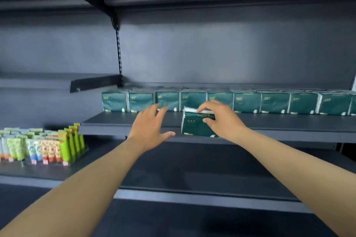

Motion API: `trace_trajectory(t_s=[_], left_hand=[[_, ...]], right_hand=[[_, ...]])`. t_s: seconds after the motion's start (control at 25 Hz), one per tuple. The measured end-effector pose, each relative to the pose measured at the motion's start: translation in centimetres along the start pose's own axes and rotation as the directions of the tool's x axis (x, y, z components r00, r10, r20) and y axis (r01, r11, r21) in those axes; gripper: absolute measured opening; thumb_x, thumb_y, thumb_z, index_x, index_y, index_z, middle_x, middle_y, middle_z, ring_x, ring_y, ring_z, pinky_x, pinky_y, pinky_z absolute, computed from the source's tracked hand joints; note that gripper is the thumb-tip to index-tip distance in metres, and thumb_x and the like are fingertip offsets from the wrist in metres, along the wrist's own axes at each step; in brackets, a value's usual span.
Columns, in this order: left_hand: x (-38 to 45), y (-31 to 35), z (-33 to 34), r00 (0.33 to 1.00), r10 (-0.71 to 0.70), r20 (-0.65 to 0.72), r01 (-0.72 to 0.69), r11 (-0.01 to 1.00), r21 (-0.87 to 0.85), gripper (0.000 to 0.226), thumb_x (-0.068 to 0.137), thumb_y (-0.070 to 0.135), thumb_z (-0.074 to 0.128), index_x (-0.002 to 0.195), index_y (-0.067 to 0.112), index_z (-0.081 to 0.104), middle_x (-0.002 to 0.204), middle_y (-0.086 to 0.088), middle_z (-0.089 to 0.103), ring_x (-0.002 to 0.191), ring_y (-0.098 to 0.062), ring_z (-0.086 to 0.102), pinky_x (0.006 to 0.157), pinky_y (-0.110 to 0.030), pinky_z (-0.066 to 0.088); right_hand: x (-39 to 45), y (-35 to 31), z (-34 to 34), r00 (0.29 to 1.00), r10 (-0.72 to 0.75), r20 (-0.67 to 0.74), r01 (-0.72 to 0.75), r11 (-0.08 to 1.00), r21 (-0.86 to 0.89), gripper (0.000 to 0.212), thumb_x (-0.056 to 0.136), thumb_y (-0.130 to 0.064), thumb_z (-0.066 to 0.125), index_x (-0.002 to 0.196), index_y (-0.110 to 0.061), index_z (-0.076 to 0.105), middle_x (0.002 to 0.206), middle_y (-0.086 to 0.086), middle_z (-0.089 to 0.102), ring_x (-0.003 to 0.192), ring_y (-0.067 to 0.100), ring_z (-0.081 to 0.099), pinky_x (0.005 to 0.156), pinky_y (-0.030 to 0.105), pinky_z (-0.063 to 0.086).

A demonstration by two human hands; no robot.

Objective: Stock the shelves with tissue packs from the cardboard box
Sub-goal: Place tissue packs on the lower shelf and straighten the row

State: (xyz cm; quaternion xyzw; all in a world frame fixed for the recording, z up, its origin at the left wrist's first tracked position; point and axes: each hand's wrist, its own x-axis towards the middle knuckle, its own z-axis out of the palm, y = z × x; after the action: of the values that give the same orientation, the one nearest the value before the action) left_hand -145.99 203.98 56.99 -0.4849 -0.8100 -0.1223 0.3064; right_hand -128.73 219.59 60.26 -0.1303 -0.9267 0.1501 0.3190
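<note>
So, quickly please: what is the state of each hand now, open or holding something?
Left hand: open, fingers spread, holding nothing.
Right hand: holding a dark green tissue pack at the shelf front edge.

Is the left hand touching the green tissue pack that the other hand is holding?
Apart. In the head view, the left hand hangs open with dark shelf showing between its thumb and the tissue pack, which only the right hand pinches.

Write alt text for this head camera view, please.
A person's right hand holds a dark green tissue pack at a dark shelf lined with matching packs; the left hand reaches open beside it. Colourful small packs sit lower left.
</note>
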Motion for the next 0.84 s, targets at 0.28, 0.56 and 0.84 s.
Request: trace_trajectory(t_s=[0.28,0.56,0.84], left_hand=[[4.5,-10.7,2.4,1.000,0.018,-0.018,-0.019,1.000,-0.013,0.085,0.084,0.067,0.047,0.149,0.021,0.016,0.151,-0.006,0.022,0.140,-0.022,0.019,0.112,-0.035,0.021],[10.7,-15.7,5.9,0.993,0.100,0.070,-0.104,0.993,0.061,0.096,0.080,0.072,0.049,0.151,0.027,0.003,0.154,-0.009,0.014,0.143,-0.026,0.011,0.114,-0.038,0.013],[18.2,-16.8,8.7,0.939,0.130,0.320,-0.156,0.986,0.058,0.115,0.066,0.073,0.063,0.151,0.027,0.002,0.151,-0.011,0.023,0.141,-0.028,0.019,0.115,-0.040,0.020]], right_hand=[[8.9,-3.9,6.0,0.991,0.083,-0.107,-0.092,0.992,-0.081,0.024,0.089,-0.008,0.060,0.106,-0.026,0.059,0.121,-0.009,0.055,0.123,0.015,0.044,0.110,0.035,0.026],[16.2,-2.5,11.2,0.987,0.140,-0.083,-0.153,0.970,-0.189,0.021,0.092,-0.011,0.057,0.107,-0.026,0.057,0.124,-0.007,0.055,0.124,0.016,0.043,0.107,0.031,0.022],[22.9,0.8,12.1,0.969,0.126,0.213,-0.008,0.875,-0.484,0.078,0.080,-0.041,0.068,0.144,-0.029,0.024,0.149,-0.004,0.027,0.140,0.019,0.016,0.115,0.046,0.011]])
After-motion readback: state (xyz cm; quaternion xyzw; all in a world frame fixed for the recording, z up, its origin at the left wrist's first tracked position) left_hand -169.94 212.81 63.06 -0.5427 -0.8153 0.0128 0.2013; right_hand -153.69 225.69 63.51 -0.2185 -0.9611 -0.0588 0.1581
